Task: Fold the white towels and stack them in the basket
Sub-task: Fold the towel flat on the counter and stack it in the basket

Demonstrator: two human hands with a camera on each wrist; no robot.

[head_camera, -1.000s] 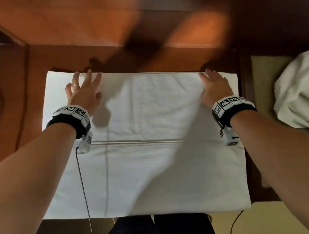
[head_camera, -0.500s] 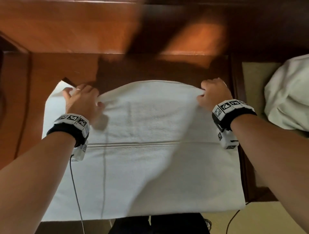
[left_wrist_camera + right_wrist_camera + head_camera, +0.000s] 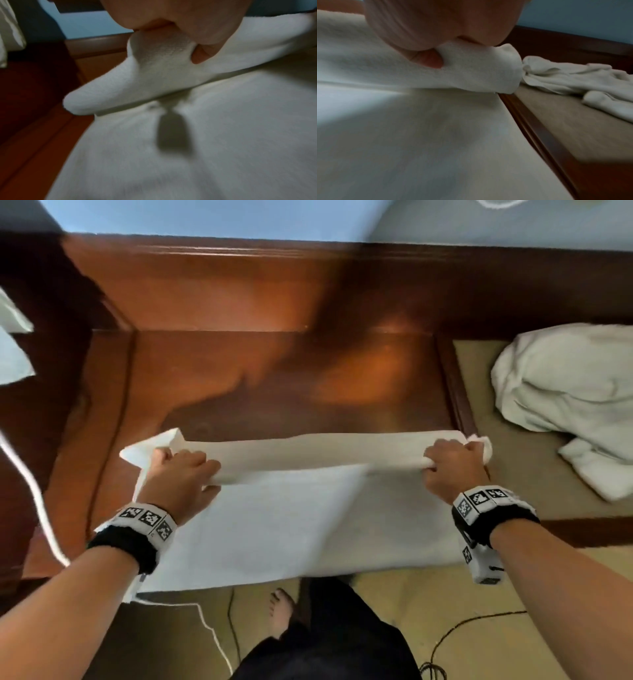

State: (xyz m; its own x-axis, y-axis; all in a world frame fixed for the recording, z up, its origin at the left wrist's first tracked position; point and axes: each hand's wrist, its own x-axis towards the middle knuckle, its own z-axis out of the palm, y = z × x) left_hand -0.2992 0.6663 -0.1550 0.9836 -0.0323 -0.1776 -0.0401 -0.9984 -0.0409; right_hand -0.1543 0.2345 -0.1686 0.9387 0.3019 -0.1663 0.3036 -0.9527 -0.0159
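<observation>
Head view shows my left hand [image 3: 178, 474] and right hand [image 3: 452, 470] gripping the towel [image 3: 274, 529] corners; I'd land them level on the near edge.

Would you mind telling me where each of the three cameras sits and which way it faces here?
Head: worn on the head, looking down at the white towel on the wooden table; both forearms, left hand, right hand and a bare foot show.
Left wrist: looks along the left hand at the towel corner it grips.
Right wrist: looks along the right hand at its corner and the crumpled towel pile.
Head and right wrist share the pile.
</observation>
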